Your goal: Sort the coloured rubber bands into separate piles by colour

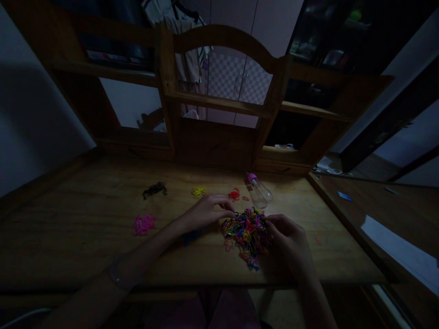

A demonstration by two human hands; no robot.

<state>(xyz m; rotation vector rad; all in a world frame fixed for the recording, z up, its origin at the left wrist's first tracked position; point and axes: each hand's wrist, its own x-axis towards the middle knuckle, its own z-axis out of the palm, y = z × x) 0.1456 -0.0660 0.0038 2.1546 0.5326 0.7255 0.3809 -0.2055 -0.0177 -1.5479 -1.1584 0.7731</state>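
A heap of small multicoloured clips (252,233), shaped like little pins, lies on the wooden desk. At the heap's upper left edge, my left hand (209,212) has thumb and index fingertips brought together; a dark clip may be at the tips. My right hand (286,233) pinches at the heap's right edge, and what is between the fingers is too small to make out. Sorted by colour around them are piles of black clips (155,189), yellow clips (198,191), red clips (234,194) and pink clips (144,224). Blue clips (192,236) lie partly hidden beneath my left forearm.
A clear bulb-shaped bottle (262,194) with a pink cap lies behind the heap. Along the desk's back rises a wooden shelf frame (219,107). To the right, a lower surface (360,201) holds a white paper strip (401,249) and a blue card (344,196). The room is dim.
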